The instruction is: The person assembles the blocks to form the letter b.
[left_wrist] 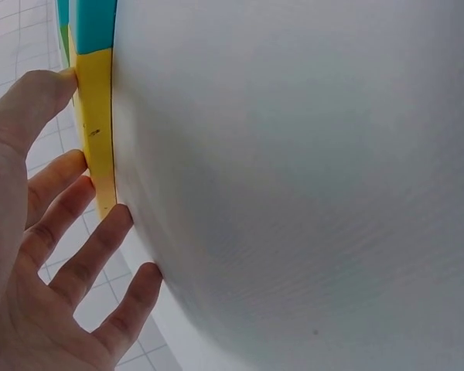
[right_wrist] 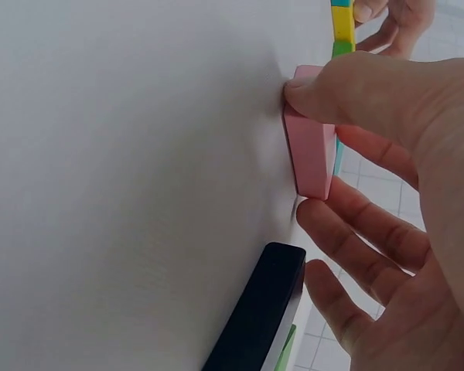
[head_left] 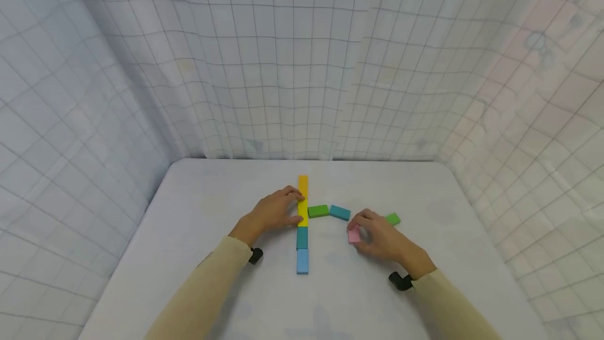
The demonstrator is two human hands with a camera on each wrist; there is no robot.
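Observation:
My right hand (head_left: pixel 382 237) pinches a pink block (right_wrist: pixel 311 151) on the white table, thumb on the near side and fingers at the far side and end. My left hand (head_left: pixel 273 209) rests with spread fingers along the left side of the yellow part (head_left: pixel 303 209) of a straight row; its thumb touches the yellow near a teal block (head_left: pixel 302 237). A light blue block (head_left: pixel 302 261) forms the row's near end. From the yellow part, a green block (head_left: pixel 318 211) and a blue-teal block (head_left: pixel 340 212) lead right toward the pink one.
A dark block (right_wrist: pixel 255 309) lies beside the right little finger, hidden under the hand in the head view. Beyond the right hand sits a light green block (head_left: pixel 392 219). White grid-patterned curtains (head_left: pixel 292 67) enclose the table (head_left: pixel 198 182) at the back and sides.

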